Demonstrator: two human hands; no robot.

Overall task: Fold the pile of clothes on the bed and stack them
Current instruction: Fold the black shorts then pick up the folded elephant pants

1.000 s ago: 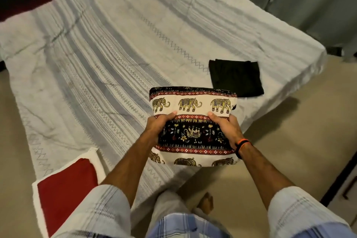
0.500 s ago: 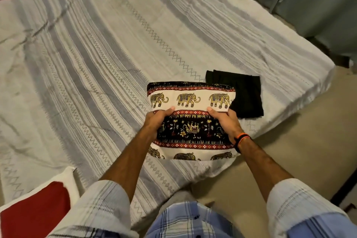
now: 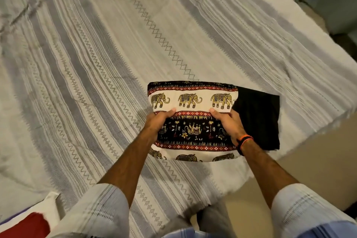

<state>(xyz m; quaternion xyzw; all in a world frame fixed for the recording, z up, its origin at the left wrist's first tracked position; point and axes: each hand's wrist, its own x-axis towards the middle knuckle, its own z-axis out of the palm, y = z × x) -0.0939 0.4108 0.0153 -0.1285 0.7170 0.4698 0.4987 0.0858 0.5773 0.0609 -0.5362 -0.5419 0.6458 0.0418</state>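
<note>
Folded elephant-print garment point(image 3: 193, 100): cream, black and red bands, held flat above the near right part of the bed, right edge overlapping the folded black garment point(image 3: 258, 120) from this view; contact between the two not determinable. Left hand point(image 3: 157, 123): gripping the left edge, thumb on top, fingers curled beneath and hidden. Right hand point(image 3: 228, 123): gripping the right edge likewise, thumb on top; orange-and-black wristband point(image 3: 244, 140) at the wrist. Black garment: lying flat near the bed's right edge, partly covered. Bedspread point(image 3: 96, 63): off-white with grey stripes and zigzag stitching. Red-and-white cushion point(image 3: 25, 224): low left corner, partly cut off. Step in hand, by judgement: stacking the printed piece onto the black one. Recommended handling: keep level, both grips even so the folds do not slip open; carry further right until edges line up with the black garment; lower flat, near edge and far edge together; slide fingers out sideways from beneath without dragging the lower layer; press lightly to settle. Risk: soft cloth sagging between hands, stack shifting toward the bed's edge.
</note>
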